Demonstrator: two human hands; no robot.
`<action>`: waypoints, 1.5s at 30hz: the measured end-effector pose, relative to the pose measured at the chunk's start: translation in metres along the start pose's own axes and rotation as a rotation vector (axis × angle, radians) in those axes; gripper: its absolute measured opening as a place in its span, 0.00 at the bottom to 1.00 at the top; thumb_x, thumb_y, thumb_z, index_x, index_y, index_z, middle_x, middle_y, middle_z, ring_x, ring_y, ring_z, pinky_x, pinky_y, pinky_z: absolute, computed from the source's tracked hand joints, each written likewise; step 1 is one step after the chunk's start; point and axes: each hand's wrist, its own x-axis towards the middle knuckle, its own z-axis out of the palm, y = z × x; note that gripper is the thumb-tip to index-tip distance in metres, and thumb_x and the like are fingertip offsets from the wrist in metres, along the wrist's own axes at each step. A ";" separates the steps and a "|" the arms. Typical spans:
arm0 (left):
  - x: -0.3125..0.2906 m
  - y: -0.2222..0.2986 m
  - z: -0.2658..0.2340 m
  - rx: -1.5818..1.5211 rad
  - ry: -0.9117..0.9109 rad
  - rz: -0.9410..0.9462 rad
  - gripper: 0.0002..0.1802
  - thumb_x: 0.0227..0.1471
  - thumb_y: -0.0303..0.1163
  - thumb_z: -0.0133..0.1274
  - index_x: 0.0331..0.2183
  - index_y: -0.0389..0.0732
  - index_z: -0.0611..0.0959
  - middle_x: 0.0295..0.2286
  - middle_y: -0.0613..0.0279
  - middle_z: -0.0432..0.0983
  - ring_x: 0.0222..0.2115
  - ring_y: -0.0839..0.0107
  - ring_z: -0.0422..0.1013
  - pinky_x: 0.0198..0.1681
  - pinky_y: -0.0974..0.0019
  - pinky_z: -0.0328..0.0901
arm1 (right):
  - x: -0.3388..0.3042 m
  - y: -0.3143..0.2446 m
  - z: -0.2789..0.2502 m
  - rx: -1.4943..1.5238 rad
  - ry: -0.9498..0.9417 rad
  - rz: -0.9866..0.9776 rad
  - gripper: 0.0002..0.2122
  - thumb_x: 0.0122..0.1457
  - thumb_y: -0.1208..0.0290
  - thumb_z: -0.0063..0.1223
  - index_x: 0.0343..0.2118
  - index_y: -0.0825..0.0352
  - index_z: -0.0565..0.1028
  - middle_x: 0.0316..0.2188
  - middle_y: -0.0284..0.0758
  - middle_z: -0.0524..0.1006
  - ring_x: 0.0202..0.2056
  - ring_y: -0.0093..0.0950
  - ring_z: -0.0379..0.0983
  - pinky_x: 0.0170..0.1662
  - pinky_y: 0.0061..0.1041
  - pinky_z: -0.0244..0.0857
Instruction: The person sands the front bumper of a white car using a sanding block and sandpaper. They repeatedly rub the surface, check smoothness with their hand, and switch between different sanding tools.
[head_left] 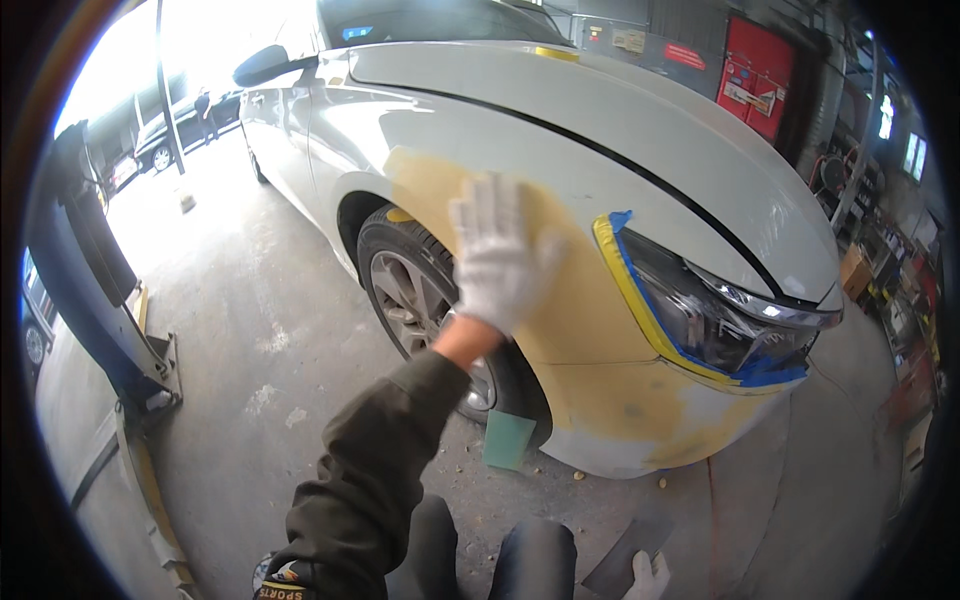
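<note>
My left hand [492, 250], in a white glove, lies flat with fingers stretched over the tan filler patch [560, 300] on the white car's front fender, above the wheel arch. Its thumb points right, toward the headlight [700, 300]. Low at the right, my gloved right hand [648, 578] grips a dark grey flat sheet [625, 555] that looks like sandpaper; the hand is partly cut off by the lower edge. The headlight is edged with yellow and blue masking tape [640, 300]. More tan filler covers the bumper corner [640, 410].
The front wheel [410, 290] stands left of the filler. By the tyre is a pale green rectangular sheet [510, 441]. Small crumbs [579, 476] dot the concrete floor. A blue lift post [95, 270] rises at left. Shelves with clutter [890, 290] and a red cabinet [752, 80] stand at right.
</note>
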 end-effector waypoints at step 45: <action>0.051 -0.352 0.088 0.388 -0.683 0.051 0.19 0.62 0.33 0.44 0.53 0.43 0.78 0.54 0.48 0.71 0.55 0.53 0.67 0.58 0.56 0.63 | -0.055 0.055 -0.009 -0.361 0.267 -0.261 0.10 0.61 0.74 0.55 0.27 0.74 0.71 0.26 0.40 0.71 0.30 0.30 0.67 0.37 0.32 0.63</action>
